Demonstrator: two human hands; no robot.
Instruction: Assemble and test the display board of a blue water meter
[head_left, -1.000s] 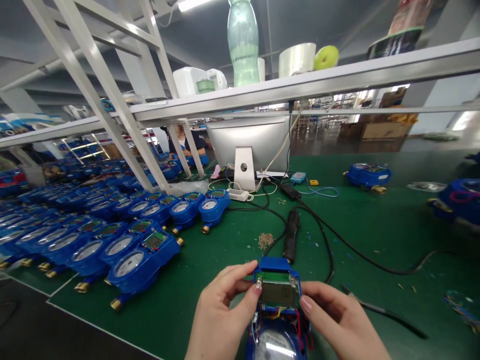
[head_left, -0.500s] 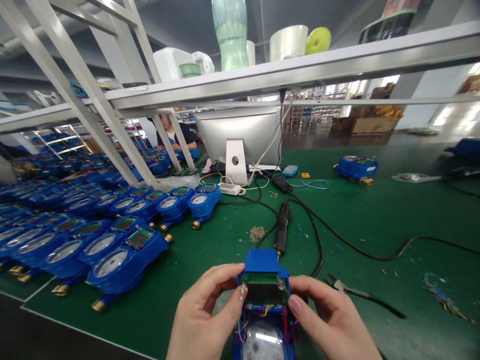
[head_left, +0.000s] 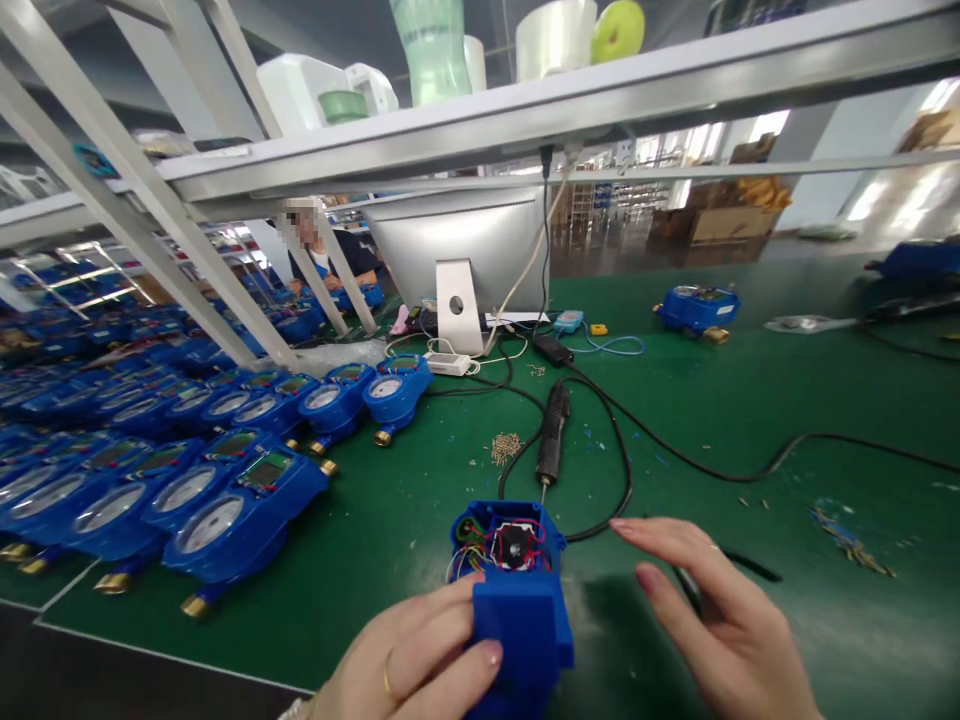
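Note:
In front of me a blue water meter [head_left: 551, 535] has its housing uncovered, showing coloured wires and a round black part inside. My left hand [head_left: 420, 650] is closed on a blue plastic cover [head_left: 517, 620], thumb on its face, folded over the near half of the meter. The meter's dial is hidden beneath it. To the right, my right hand [head_left: 720, 620] is off the meter, thumb and fingers apart. Partly hidden behind those fingers lie cutters with black handles [head_left: 754, 566]. Beyond the meter, a black electric screwdriver [head_left: 553, 435] points its bit toward the housing.
Rows of blue meters [head_left: 217, 520] fill the left side. A pile of small brass screws [head_left: 505, 448] lies near the screwdriver, whose black cable [head_left: 720, 465] runs right. Behind stand a monitor [head_left: 465, 250] and a metal shelf [head_left: 525, 125]. A person [head_left: 322, 255] sits beyond.
The cover with the display board has been flipped toward me, exposing the wires inside the housing. My right hand has let go and moved right, to the cutters. The view has shifted slightly.

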